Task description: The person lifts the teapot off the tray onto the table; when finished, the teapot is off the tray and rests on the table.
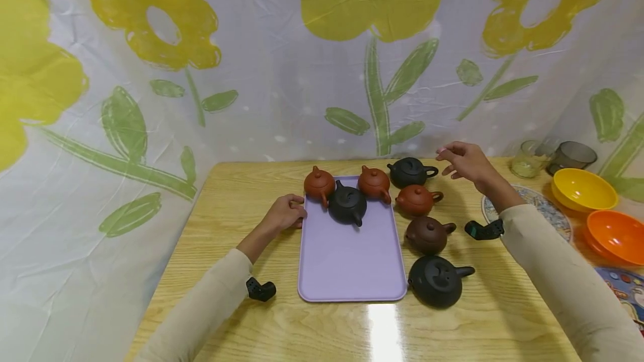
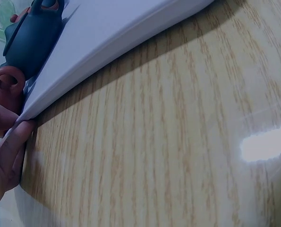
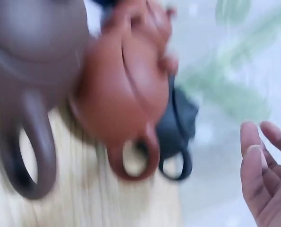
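In the head view a lilac tray (image 1: 352, 261) bears three teapots at its far end: a red-brown teapot (image 1: 319, 184), a black teapot (image 1: 347, 205) and another red-brown teapot (image 1: 374, 183). My left hand (image 1: 284, 214) pinches the tray's left edge; the left wrist view shows the rim (image 2: 83, 78) between thumb and finger (image 2: 20, 135). My right hand (image 1: 465, 163) hangs in the air with loose fingers, holding nothing. Nearest to it stands a small black teapot (image 1: 408, 172), handle toward the hand.
Right of the tray, toward me, stand a red-brown teapot (image 1: 416, 200), a dark brown teapot (image 1: 429, 235) and a large black teapot (image 1: 436, 282). Farther right are a yellow bowl (image 1: 583, 190), an orange bowl (image 1: 616, 236), a glass cup (image 1: 525, 166) and a patterned round mat (image 1: 550, 214).
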### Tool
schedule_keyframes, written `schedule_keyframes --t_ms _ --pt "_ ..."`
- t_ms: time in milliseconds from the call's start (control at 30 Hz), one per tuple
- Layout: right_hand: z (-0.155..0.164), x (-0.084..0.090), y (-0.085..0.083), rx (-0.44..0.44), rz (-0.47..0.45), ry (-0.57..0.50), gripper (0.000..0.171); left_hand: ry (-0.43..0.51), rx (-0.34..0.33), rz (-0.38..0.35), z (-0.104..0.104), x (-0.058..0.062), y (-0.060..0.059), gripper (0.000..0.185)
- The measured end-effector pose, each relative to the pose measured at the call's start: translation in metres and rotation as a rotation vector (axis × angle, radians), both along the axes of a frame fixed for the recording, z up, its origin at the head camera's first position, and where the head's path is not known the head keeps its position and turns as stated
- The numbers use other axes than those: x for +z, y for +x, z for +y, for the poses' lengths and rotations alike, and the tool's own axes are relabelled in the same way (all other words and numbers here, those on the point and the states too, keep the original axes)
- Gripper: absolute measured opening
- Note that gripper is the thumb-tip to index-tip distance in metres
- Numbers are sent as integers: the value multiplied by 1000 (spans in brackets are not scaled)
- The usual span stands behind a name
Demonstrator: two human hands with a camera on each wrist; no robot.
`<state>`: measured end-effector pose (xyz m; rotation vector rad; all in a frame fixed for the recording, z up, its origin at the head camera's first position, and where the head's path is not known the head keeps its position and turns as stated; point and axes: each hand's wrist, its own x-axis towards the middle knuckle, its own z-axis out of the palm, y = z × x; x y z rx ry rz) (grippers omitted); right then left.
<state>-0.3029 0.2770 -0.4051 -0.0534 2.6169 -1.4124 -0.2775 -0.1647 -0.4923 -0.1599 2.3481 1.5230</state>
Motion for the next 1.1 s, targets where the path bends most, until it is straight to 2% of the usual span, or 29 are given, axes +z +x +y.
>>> schedule_keyframes --t_ms 133,233,400,567,867,1100 --pt "-28 16 18 92 -64 -56 53 17 -7 6 -2 3 1 43" --pt "-55 18 30 171 -152 -91 50 26 -13 14 -2 6 2 42" --pt "-95 6 43 264 -297 -90 48 2 -10 7 -1 5 1 42" --pt "-120 -7 48 281 -393 -50 49 -19 -23 10 0 1 0 42" --pt "-148 -17 46 296 -448 32 39 -20 -21 13 0 4 2 42" --pt "-157 -27 43 317 -387 88 30 -14 -23 14 1 5 3 42"
